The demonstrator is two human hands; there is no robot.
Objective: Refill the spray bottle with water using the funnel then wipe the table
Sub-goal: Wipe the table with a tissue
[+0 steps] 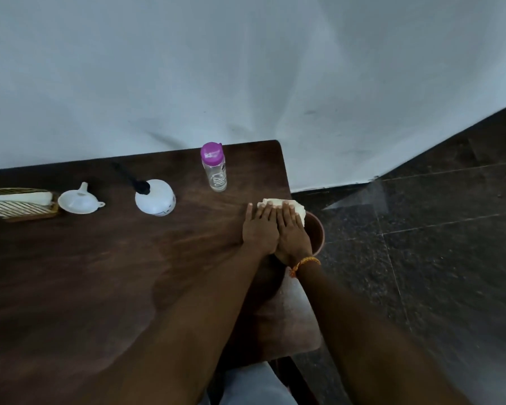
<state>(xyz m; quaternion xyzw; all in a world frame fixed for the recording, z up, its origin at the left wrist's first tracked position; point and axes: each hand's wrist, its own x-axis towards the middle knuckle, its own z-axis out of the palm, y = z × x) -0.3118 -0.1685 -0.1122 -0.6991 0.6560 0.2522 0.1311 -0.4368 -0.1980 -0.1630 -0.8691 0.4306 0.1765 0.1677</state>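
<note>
A white folded cloth lies at the right edge of the dark wooden table. My left hand and my right hand lie side by side, palms down and fingers stretched flat, pressing on the cloth. An orange thread band circles my right wrist. The white spray bottle with its black nozzle stands mid-table, left of my hands. A white funnel rests further left, spout pointing up. A clear water bottle with a purple cap stands upright near the table's far edge.
A wire holder with white tissues sits at the far left. A brown round bin stands just beyond the table's right edge, under my right hand. A white sheet hangs behind the table; dark tiled floor lies to the right.
</note>
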